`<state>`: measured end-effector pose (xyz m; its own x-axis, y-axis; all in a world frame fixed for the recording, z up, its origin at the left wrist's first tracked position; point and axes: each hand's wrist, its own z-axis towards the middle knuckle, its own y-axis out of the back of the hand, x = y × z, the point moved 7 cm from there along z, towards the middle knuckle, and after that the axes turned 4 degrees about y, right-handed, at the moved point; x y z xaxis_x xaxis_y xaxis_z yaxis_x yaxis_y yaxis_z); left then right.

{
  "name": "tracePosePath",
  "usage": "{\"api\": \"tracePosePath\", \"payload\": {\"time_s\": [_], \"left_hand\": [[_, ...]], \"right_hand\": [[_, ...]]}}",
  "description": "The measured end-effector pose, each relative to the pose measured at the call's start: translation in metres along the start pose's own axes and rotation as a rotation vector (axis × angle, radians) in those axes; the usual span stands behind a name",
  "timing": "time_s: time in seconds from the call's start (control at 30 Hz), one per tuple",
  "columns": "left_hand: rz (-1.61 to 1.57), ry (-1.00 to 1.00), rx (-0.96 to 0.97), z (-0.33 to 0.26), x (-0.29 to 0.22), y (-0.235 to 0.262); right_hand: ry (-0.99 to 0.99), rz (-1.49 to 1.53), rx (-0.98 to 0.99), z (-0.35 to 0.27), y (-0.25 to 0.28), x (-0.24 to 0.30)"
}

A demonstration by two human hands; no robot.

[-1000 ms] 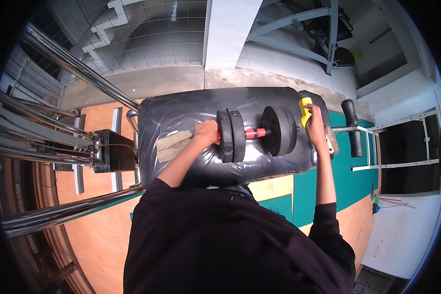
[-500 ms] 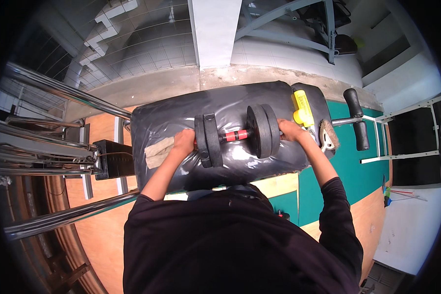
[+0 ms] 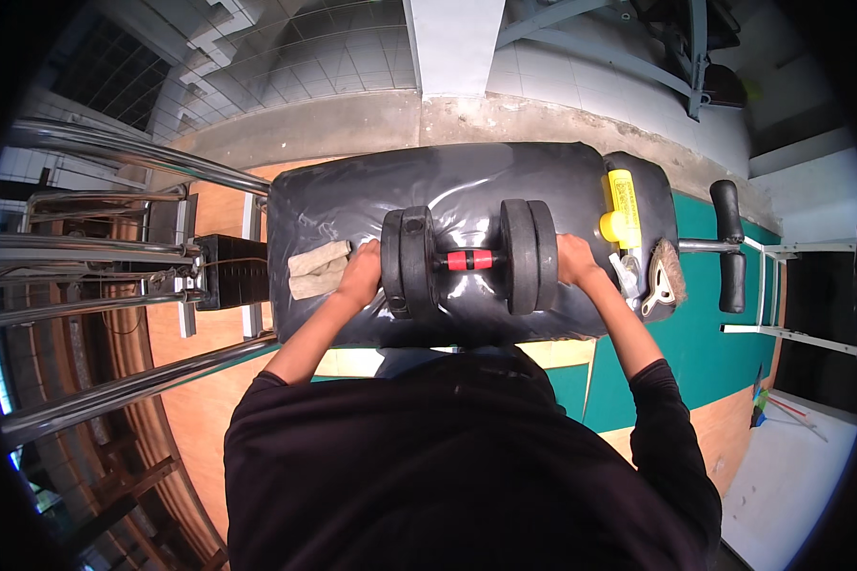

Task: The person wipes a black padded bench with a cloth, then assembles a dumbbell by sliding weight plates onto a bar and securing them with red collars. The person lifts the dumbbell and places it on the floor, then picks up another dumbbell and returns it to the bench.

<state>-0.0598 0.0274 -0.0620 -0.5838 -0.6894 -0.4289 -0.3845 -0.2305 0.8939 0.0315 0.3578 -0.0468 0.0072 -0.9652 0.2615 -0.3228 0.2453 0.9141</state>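
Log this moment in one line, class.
left hand: at dumbbell, left end; right hand: at right end; cloth, yellow bottle, brush: on bench

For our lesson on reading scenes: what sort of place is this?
Probably a gym: there's a dumbbell, a padded black bench and what looks like a weight stack at left.

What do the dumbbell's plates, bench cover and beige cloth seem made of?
Dumbbell's plates: matte black, perhaps rubber or plastic, showing little shine. Bench cover: glossy black, likely vinyl or plastic film, given its wrinkles and bright reflections. Beige cloth: probably fabric, dull and soft-edged.
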Motion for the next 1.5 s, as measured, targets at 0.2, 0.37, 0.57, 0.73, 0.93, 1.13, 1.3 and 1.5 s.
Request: {"api": "tracePosePath", "payload": {"time_s": [0.2,0.37,0.57,0.73,0.93,1.13,1.3,1.5], "left_hand": [[0.101,0.148,0.005,-0.01,-0.007,-0.001],[0.209,0.15,-0.026,-0.02,-0.007,-0.012],[0.271,0.177,-0.057,-0.027,-0.005,-0.023],[0.264,0.151,-0.133,-0.019,-0.01,-0.001],[-0.147,0.104,-0.199,-0.036,-0.001,0.015],[-0.138,0.243,-0.289,-0.064,0.068,0.019],[0.062,0.439,-0.144,-0.078,0.135,-0.001],[0.017,0.442,-0.113,-0.067,0.154,0.01]], "right_hand": [[-0.024,-0.042,0.048,-0.001,0.0,0.001],[-0.053,-0.032,-0.005,-0.005,0.001,0.001],[-0.03,-0.072,-0.046,-0.007,-0.012,-0.008],[0.017,-0.077,-0.195,-0.008,-0.005,-0.008],[-0.163,-0.304,-0.115,-0.015,0.004,0.005],[-0.205,-0.11,-0.551,-0.052,0.041,0.022],[-0.285,0.012,-0.909,-0.102,0.07,0.076],[-0.186,0.074,-1.273,-0.125,0.071,0.165]]}}
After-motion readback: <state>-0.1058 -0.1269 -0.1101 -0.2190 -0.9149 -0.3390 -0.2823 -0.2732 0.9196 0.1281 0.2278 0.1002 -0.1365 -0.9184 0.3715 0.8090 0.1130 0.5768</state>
